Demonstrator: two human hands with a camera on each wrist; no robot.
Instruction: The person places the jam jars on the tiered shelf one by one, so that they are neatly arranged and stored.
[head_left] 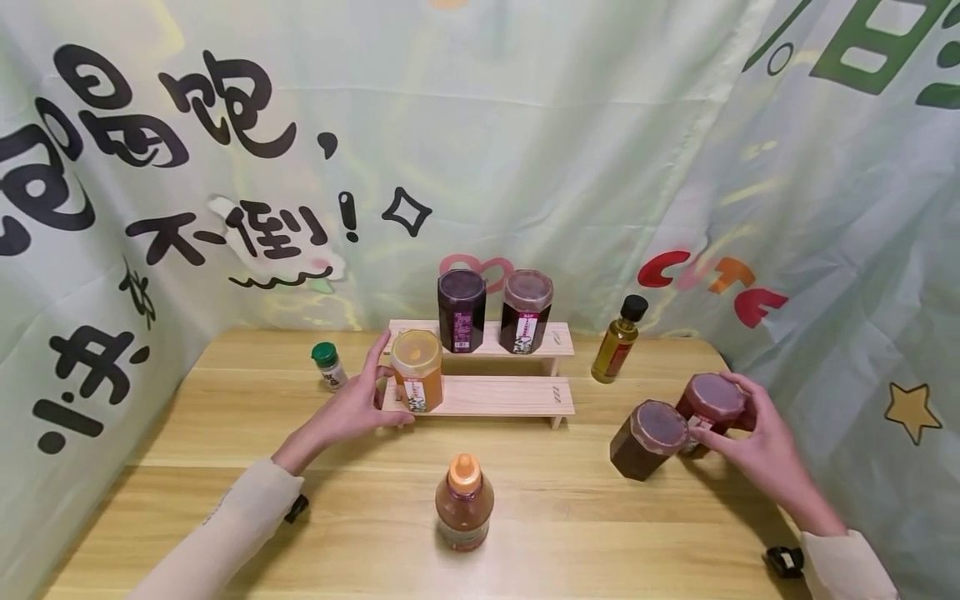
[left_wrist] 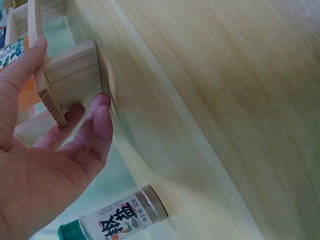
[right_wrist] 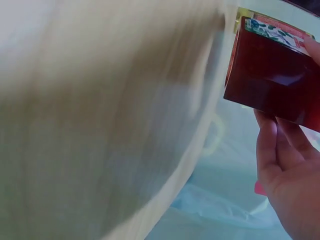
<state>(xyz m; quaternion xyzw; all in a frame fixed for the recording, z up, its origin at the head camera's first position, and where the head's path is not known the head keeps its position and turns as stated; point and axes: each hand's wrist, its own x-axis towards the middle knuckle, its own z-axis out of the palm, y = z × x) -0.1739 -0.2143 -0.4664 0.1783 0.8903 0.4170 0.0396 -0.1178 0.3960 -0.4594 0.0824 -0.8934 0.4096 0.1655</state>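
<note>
My left hand (head_left: pixel 360 400) is at the left end of a two-tier wooden shelf (head_left: pixel 510 396), beside an amber jar (head_left: pixel 420 375) standing on the lower tier. In the left wrist view its thumb lies along the board's front edge, and the loosely bent fingers reach round the shelf's end. On the right, my right hand (head_left: pixel 761 442) grips a dark red octagonal jar (right_wrist: pixel 275 75), thumb on the label side and fingers behind. A second dark jar (head_left: pixel 648 442) stands close against it on the left.
Two dark purple jars (head_left: pixel 461 312) stand on the upper tier. A green-capped seasoning shaker (left_wrist: pixel 125 217) is left of the shelf, an oil bottle (head_left: pixel 617 346) right of it. An orange-capped bottle (head_left: pixel 465 508) stands in front. Printed cloth (head_left: pixel 525 167) surrounds the wooden table (head_left: pixel 360 517).
</note>
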